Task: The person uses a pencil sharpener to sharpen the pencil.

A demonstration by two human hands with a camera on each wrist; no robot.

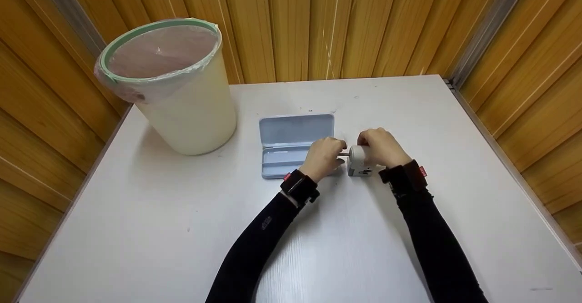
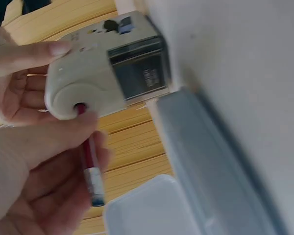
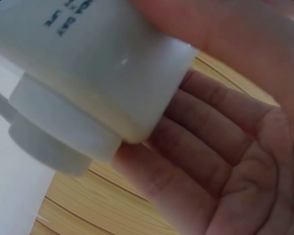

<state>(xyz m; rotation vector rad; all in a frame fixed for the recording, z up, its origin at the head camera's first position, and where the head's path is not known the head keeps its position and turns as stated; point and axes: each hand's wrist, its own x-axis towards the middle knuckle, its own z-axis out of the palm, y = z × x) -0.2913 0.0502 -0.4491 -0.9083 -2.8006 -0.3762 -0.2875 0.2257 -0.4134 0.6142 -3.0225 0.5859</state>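
A white pencil sharpener [image 1: 358, 159] with a dark see-through drawer stands on the table. My right hand [image 1: 384, 147] grips its body, thumb on one side and fingers round the other. In the left wrist view, a red pencil [image 2: 89, 154] with a metal band has one end inside the sharpener's round hole. My left hand [image 1: 322, 158] pinches this pencil between thumb and fingers. An open pale blue pencil case [image 1: 296, 129] lies just left of the sharpener, partly covered by my left hand. The right wrist view shows a pale stepped part [image 3: 54, 122] on the sharpener's end.
A tall cream bin [image 1: 193, 112] with a green rim and a clear plastic liner stands at the table's back left. Wood-look panels [image 1: 291, 25] wall off the back and sides of the white table [image 1: 159, 230].
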